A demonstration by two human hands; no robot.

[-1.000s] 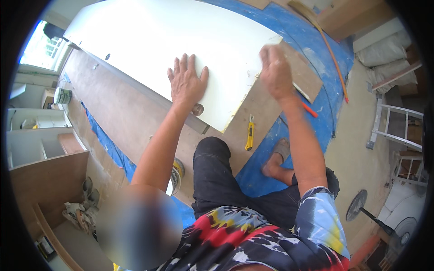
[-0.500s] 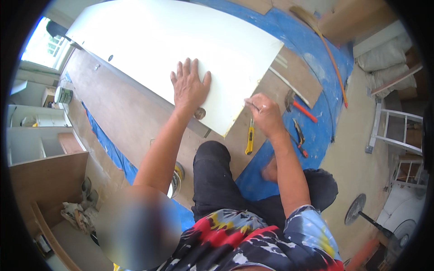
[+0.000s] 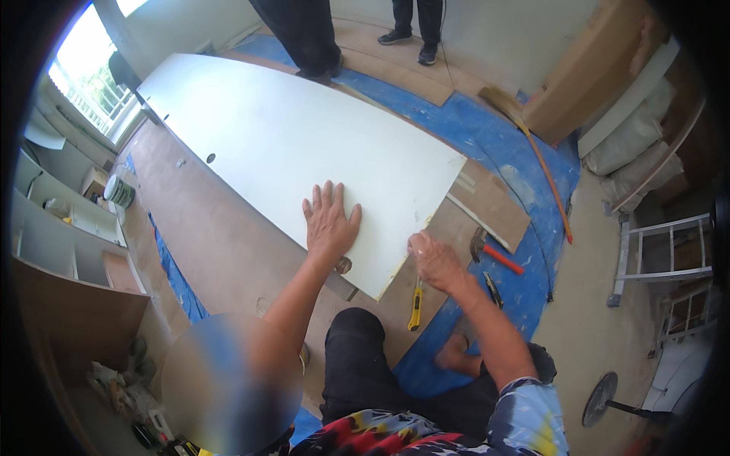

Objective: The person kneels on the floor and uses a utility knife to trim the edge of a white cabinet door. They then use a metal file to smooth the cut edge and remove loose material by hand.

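Panel, white [image 3: 296,144], flat over brown sheet [image 3: 220,228].
Head view: left hand [image 3: 331,226], fingers wide on panel; right hand [image 3: 439,261] at panel's near-end edge, fingers narrow, whether holding anything cannot be told. Firm left palm should steady panel; light right-hand work should spare its edge. Yellow cutter [image 3: 414,308] off panel's near end, blade unclear; black tool [image 3: 492,288] farther right of panel, partly behind forearm [image 3: 502,338].

A room under renovation: blue floor sheeting [image 3: 506,148] (spotted white), a hammer [image 3: 503,260], a metal ladder [image 3: 620,262].
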